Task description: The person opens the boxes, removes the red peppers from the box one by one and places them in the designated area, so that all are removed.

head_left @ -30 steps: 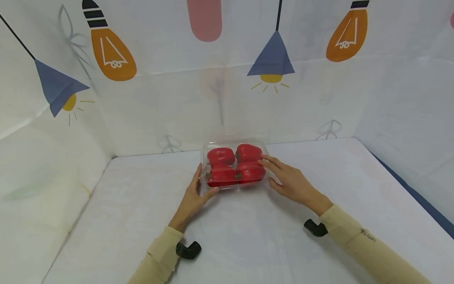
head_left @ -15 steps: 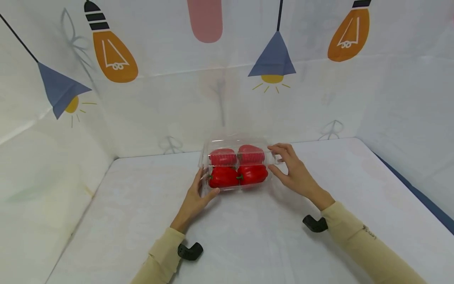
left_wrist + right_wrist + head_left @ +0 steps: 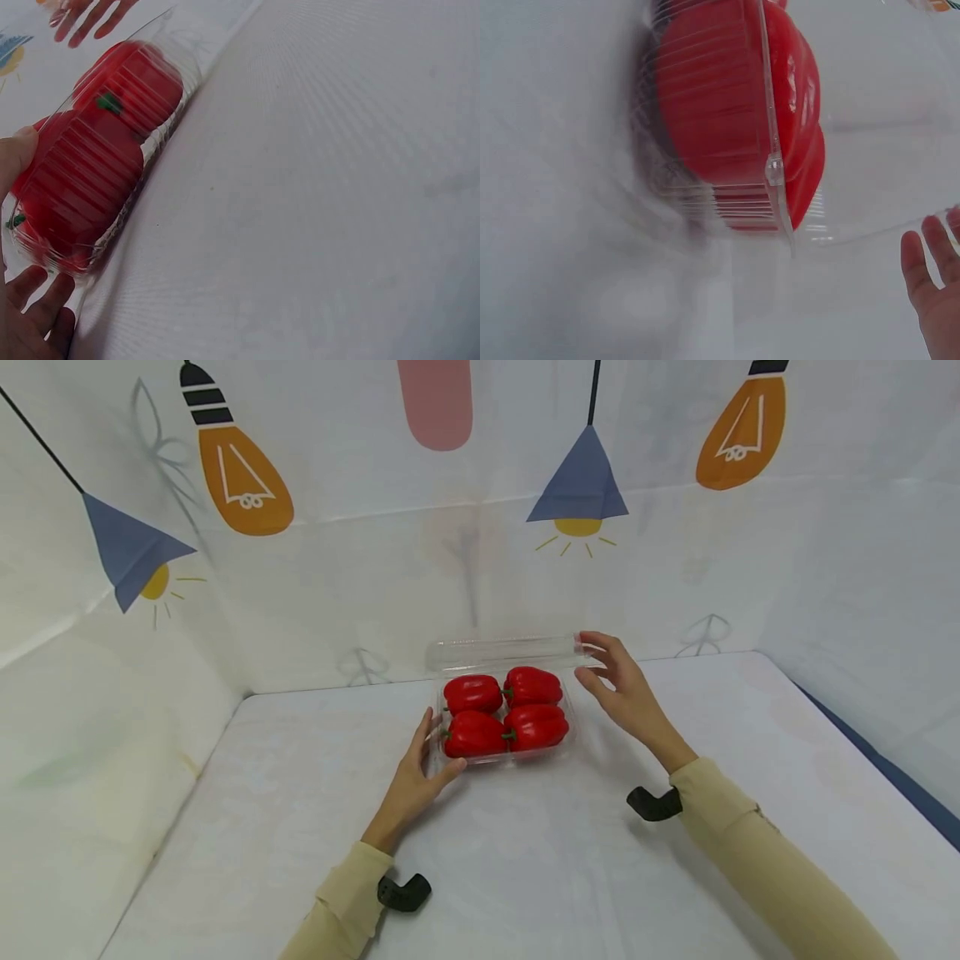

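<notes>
A clear plastic clamshell box stands on the table with several red bell peppers inside, green stems showing. Its hinged lid is raised at the back. My left hand holds the box's near left corner, thumb at the front rim and fingers along the left side; the left wrist view shows the thumb against the box. At the lid's right end is my right hand, fingertips touching its edge and thumb apart below. In the right wrist view its fingers look nearly straight.
A white cloth covers the table. Behind the box rises a white fabric wall printed with lamps and bulbs. Each beige sleeve carries a black wrist mount, the left mount and the right mount.
The lid has swung up and back from over the peppers, with my right hand moving up and away along with it. My left hand has stayed at the box's corner.
</notes>
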The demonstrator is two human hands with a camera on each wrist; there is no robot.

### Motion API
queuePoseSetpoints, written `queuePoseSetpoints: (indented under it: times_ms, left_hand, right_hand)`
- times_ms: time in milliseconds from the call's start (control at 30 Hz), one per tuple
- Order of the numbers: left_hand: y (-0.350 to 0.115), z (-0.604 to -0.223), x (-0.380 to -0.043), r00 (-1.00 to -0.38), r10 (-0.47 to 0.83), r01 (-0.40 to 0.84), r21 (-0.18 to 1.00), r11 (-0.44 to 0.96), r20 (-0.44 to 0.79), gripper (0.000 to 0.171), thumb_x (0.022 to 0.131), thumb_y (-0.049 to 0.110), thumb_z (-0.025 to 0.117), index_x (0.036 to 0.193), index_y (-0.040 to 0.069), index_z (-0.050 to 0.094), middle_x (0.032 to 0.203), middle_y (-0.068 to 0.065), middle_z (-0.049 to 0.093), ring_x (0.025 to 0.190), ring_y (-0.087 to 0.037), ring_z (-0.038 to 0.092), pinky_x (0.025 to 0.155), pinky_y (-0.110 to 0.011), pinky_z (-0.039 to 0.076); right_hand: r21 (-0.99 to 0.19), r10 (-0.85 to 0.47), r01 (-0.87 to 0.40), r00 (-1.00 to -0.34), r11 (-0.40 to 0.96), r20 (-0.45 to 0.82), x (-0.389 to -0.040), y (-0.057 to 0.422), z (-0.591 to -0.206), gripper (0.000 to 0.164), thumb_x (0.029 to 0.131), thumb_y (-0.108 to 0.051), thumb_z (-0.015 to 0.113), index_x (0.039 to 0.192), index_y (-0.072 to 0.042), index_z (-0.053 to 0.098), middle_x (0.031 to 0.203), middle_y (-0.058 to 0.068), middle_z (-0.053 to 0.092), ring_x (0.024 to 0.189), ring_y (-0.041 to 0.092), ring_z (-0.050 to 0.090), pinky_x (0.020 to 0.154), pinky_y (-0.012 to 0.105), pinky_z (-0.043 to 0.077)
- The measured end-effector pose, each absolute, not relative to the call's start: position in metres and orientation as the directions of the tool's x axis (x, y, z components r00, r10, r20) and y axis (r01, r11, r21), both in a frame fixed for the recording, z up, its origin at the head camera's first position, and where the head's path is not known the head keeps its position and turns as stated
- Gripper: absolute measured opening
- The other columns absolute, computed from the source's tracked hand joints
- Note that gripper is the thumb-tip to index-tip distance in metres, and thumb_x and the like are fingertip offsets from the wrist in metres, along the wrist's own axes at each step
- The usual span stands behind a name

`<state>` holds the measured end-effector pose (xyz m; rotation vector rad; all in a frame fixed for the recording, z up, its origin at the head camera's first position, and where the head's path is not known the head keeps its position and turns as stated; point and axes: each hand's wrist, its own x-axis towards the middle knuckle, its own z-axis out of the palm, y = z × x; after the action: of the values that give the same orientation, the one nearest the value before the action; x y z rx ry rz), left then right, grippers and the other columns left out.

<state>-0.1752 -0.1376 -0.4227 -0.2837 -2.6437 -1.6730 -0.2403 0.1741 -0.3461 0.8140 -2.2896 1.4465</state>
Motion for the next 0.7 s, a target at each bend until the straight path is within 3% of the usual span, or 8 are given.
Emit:
queuePoseSetpoints:
  times_ms: [167, 367, 600, 700]
  left_hand:
    - [-0.136, -0.414, -0.17, -0.984, 0.15, 0.15, 0.896, 0.419, 0.095, 0.089, 0.086, 0.027, 0.068, 0.152, 0.019, 0.009, 0.155, -0.009, 0.028, 0.142, -0.03, 0.029, 0.114, -0.045, 0.024]
    - [-0.135, -0.415, -0.171, -0.983, 0.153, 0.157, 0.896, 0.416, 0.101, 0.089, 0.086, 0.028, 0.068, 0.152, 0.018, 0.009, 0.155, -0.009, 0.028, 0.142, -0.031, 0.03, 0.114, -0.045, 0.025]
    - [-0.135, -0.416, -0.172, -0.984, 0.147, 0.157, 0.892, 0.423, 0.103, 0.089, 0.086, 0.028, 0.068, 0.152, 0.017, 0.01, 0.155, -0.009, 0.028, 0.141, -0.031, 0.03, 0.113, -0.046, 0.026]
    - [-0.135, -0.416, -0.171, -0.985, 0.143, 0.151, 0.892, 0.425, 0.099, 0.089, 0.086, 0.029, 0.068, 0.152, 0.016, 0.01, 0.155, -0.009, 0.028, 0.141, -0.031, 0.03, 0.114, -0.045, 0.025]
  right_hand:
    - [-0.769, -0.273, -0.582, -0.81, 0.262, 0.52, -0.268, 0.176, -0.353, 0.054, 0.092, 0.001, 0.056, 0.14, -0.005, 0.034, 0.143, 0.014, 0.039, 0.133, 0.033, 0.042, 0.095, 0.011, 0.041]
    - [-0.803, -0.278, -0.561, -0.819, 0.2, 0.503, -0.275, 0.173, -0.343, 0.054, 0.092, 0.004, 0.054, 0.14, 0.001, 0.031, 0.146, 0.022, 0.034, 0.136, 0.038, 0.035, 0.098, 0.014, 0.042]
    - [-0.842, -0.275, -0.488, -0.863, 0.233, 0.424, -0.285, 0.168, -0.339, 0.059, 0.095, -0.006, 0.053, 0.147, -0.007, 0.025, 0.151, 0.015, 0.03, 0.14, 0.031, 0.032, 0.106, 0.038, 0.038]
    - [-0.864, -0.282, -0.447, -0.881, 0.233, 0.38, -0.296, 0.167, -0.348, 0.063, 0.096, -0.01, 0.053, 0.15, -0.011, 0.02, 0.154, 0.012, 0.027, 0.142, 0.029, 0.029, 0.107, 0.043, 0.035]
